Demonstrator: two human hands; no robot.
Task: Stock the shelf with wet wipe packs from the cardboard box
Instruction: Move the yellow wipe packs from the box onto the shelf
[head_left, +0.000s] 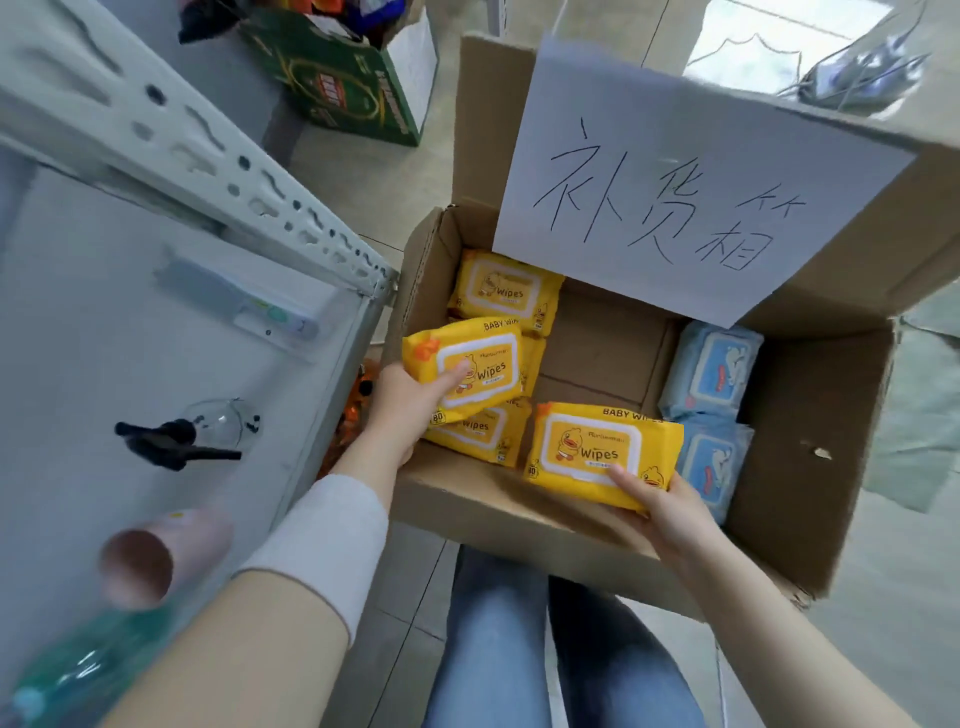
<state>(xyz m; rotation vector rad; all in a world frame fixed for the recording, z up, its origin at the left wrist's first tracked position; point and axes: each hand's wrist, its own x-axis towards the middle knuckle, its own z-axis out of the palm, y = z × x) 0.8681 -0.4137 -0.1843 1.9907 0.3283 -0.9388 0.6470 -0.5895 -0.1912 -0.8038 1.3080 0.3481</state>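
Shelf (156, 322), pale metal w/ perforated upright, fills L side of view; its board carries a clear spray bottle (218, 428) w/ black trigger, lying on its side, and blurred bottles nearer the camera. Cardboard box (810, 415) stands just beside shelf, flaps open; far flap bears a paper sheet (701, 171) w/ handwritten characters. Box contents: yellow wipe packs along L wall, incl. rear yellow pack (506, 288) lying flat and low yellow pack (483, 431) partly covered; two blue packs (711, 369) one behind the other against R wall; bare cardboard btwn the groups. L hand (410, 410) grips L-held pack (467, 364), thumb across its top face, fingers curled beneath; pack tilted, above those lying in box. R hand (670, 509) grips R-held pack (602, 447) at its near R corner, thumb on top, fingers under; pack sits over box's near wall, label up. Both held packs yellow, marked "Wipes".
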